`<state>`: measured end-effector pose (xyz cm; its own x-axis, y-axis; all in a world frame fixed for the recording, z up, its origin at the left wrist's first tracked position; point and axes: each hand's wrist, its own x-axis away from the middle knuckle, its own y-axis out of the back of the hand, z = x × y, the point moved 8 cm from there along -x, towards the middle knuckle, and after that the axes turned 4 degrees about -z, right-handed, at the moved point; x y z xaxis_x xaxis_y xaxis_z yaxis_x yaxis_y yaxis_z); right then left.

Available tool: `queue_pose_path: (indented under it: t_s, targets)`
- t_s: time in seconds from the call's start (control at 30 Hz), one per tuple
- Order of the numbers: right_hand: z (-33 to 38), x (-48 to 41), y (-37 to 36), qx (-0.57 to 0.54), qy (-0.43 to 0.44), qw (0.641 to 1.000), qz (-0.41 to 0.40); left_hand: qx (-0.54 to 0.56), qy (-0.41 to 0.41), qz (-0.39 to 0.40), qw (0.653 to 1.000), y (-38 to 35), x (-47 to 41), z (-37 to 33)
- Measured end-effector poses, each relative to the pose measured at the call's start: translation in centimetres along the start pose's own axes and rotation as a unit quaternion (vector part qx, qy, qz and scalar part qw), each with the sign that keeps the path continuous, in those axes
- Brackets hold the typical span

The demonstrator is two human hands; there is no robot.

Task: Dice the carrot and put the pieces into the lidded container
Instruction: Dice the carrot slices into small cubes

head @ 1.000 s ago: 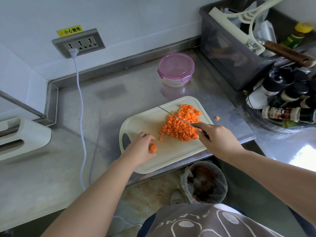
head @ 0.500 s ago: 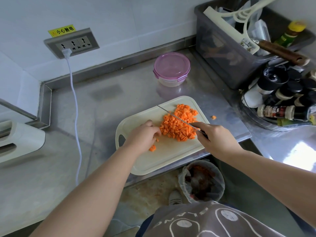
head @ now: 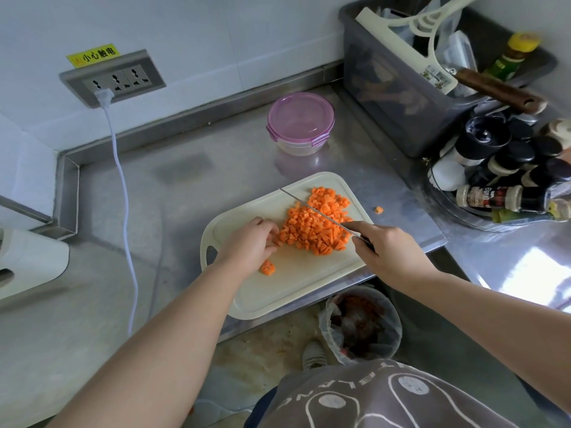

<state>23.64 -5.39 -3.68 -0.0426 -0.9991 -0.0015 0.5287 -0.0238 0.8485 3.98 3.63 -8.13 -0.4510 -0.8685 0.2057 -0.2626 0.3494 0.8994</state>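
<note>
Diced carrot (head: 315, 227): orange heap at centre frame, on the right half of the cutting board (head: 287, 291).
Knife (head: 304, 205): long axis diagonal, tip toward upper left, blade across the heap; handle gripped by right hand (head: 386, 251).
Left hand (head: 247, 245): fingers curled against the heap's left edge; whether they pinch a piece cannot be told.
Carrot stub (head: 268, 267): on the board, just below the left hand.
Lidded container (head: 300, 118): lid on, on tabletop (head: 185, 196) above the board.
</note>
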Motion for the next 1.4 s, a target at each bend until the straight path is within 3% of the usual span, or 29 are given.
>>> queue_pose_path:
  t_s: [0.3, 0.5, 0.7, 0.9, 1.4]
  targets:
    - [0.7, 0.3, -1.2, -0.034, -0.032, 0.998, 0.031, 0.001, 0.057, -0.019, 0.998, -0.1, 0.2, 0.8]
    - [2.6, 0.4, -3.5, -0.066, -0.058, 0.992, 0.095, 0.058, 0.144, -0.059, 0.986, -0.8, 1.2, 1.1]
    - [3.8, 1.5, -5.5, -0.010, -0.073, 0.987, 0.145, 0.161, 0.184, -0.065, 0.967, -0.9, 2.2, 2.1]
    - [4.5, 2.2, -6.8, 0.068, -0.067, 0.978, 0.183, 0.131, 0.198, -0.081, 0.968, -0.6, 2.5, 2.1]
    - [5.1, 2.3, -7.2, 0.083, -0.077, 0.971, 0.209, 0.077, 0.200, -0.073, 0.974, -0.8, 2.2, 1.7]
